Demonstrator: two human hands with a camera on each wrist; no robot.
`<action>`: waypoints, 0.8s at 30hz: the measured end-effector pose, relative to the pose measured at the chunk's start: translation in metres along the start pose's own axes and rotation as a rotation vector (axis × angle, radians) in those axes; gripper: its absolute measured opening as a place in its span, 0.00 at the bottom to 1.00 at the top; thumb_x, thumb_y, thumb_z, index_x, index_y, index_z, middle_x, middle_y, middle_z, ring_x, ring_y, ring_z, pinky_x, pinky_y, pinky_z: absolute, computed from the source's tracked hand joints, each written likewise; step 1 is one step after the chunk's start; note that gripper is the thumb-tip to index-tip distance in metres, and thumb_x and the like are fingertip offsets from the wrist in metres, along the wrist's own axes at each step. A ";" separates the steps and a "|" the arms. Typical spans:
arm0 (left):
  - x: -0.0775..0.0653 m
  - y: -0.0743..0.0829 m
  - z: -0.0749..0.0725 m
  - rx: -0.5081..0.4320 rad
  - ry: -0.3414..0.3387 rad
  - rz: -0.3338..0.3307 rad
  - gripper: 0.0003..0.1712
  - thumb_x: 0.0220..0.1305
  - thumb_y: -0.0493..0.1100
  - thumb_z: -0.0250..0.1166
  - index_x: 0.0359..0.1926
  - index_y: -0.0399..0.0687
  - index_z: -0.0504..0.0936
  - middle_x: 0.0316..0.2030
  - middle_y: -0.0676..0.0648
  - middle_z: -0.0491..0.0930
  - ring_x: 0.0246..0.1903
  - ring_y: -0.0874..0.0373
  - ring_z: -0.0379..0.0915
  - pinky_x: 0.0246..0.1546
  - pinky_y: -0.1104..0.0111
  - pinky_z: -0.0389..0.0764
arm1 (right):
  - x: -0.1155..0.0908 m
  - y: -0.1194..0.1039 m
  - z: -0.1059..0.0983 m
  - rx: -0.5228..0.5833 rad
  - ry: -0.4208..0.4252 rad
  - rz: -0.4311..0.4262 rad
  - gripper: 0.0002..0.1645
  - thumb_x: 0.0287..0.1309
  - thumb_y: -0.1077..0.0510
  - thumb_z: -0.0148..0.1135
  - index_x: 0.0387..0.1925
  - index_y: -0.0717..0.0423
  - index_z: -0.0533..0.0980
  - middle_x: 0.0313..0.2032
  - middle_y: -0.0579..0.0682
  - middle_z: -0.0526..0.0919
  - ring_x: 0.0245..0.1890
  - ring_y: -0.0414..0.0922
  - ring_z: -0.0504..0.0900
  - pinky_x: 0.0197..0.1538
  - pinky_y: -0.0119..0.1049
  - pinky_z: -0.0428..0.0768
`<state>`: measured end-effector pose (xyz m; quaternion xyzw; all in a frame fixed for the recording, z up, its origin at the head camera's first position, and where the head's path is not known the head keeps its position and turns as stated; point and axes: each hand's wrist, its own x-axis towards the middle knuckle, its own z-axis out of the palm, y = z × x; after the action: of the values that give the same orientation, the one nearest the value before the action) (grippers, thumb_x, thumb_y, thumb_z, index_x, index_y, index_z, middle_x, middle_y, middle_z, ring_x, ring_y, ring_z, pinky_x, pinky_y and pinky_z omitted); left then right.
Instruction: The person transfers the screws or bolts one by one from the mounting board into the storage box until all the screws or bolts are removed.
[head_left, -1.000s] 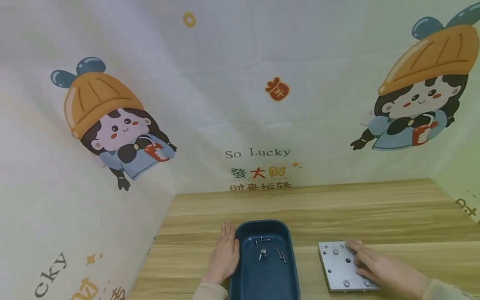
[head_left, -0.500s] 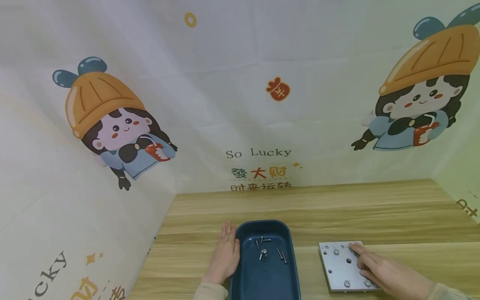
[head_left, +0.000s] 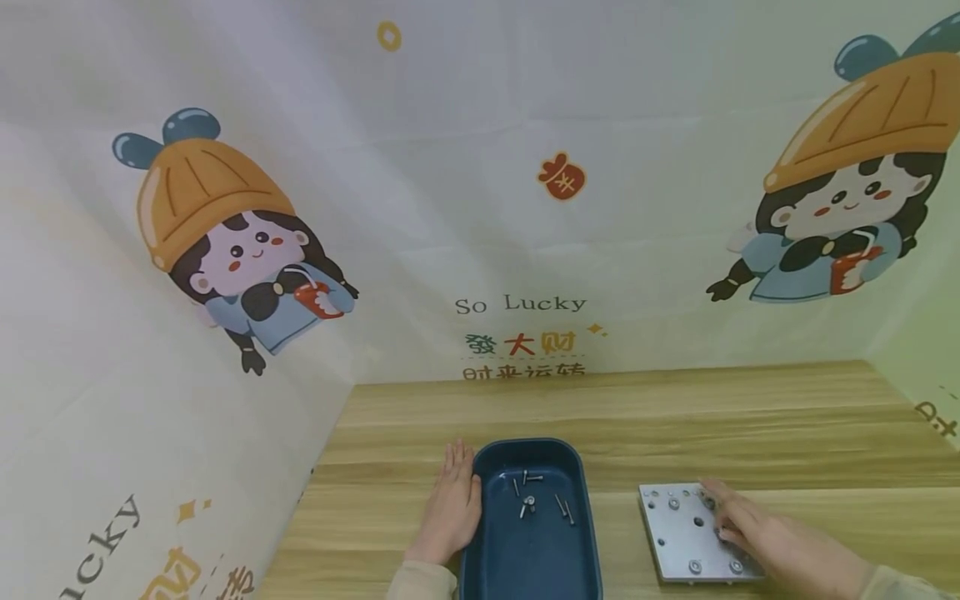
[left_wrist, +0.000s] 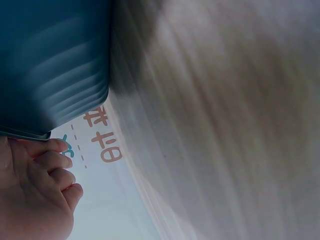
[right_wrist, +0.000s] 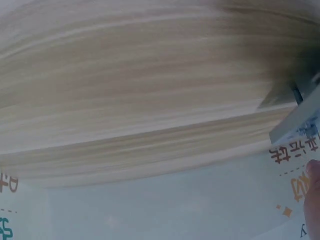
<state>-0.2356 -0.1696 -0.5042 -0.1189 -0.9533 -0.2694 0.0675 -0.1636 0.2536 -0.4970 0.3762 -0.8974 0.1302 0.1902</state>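
Note:
A silver metal plate (head_left: 678, 533) with several holes lies at the lower right in the head view. Screws with round heads sit in it, one (head_left: 707, 500) by my right fingertips at its upper right corner. My right hand (head_left: 772, 533) reaches over the plate's right side, fingers lightly bent, touching near that screw. In the right wrist view the plate (right_wrist: 300, 115) stands raised off the table on a dark screw shank (right_wrist: 297, 94). My left hand (head_left: 448, 508) rests along the left side of a dark blue tray (head_left: 588, 517), fingers extended; its palm shows in the left wrist view.
Several loose screws (head_left: 529, 504) lie in the tray's far half. Tray and plate stand apart on a wood-grain table (head_left: 600, 408). A printed cloth (head_left: 450, 208) with cartoon figures hangs behind and at both sides.
The right fingers shift slightly at the plate's upper right corner, and the screw head there is now visible. The left hand and tray stay in place. The head view tilts slightly.

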 end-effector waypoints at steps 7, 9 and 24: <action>0.001 0.001 -0.002 0.001 -0.007 -0.011 0.28 0.75 0.38 0.44 0.69 0.23 0.60 0.73 0.27 0.51 0.75 0.33 0.43 0.73 0.43 0.54 | 0.027 -0.003 -0.011 0.165 -0.125 0.095 0.38 0.68 0.60 0.58 0.73 0.59 0.54 0.46 0.44 0.81 0.36 0.26 0.73 0.31 0.27 0.76; 0.001 0.002 -0.003 0.000 -0.011 -0.010 0.28 0.75 0.38 0.45 0.69 0.23 0.60 0.73 0.27 0.51 0.75 0.33 0.43 0.73 0.43 0.53 | 0.040 -0.004 -0.012 0.238 -0.170 0.114 0.37 0.70 0.59 0.56 0.74 0.58 0.53 0.47 0.46 0.80 0.32 0.26 0.72 0.30 0.27 0.75; 0.001 0.002 -0.003 0.002 -0.009 -0.002 0.28 0.75 0.36 0.45 0.69 0.22 0.60 0.73 0.26 0.52 0.74 0.32 0.44 0.72 0.43 0.54 | 0.142 -0.019 -0.002 0.245 -0.298 0.024 0.19 0.72 0.58 0.52 0.62 0.53 0.66 0.63 0.53 0.75 0.27 0.30 0.71 0.28 0.24 0.73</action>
<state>-0.2360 -0.1693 -0.4999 -0.1191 -0.9539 -0.2681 0.0630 -0.2405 0.1523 -0.4310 0.4011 -0.8974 0.1835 0.0063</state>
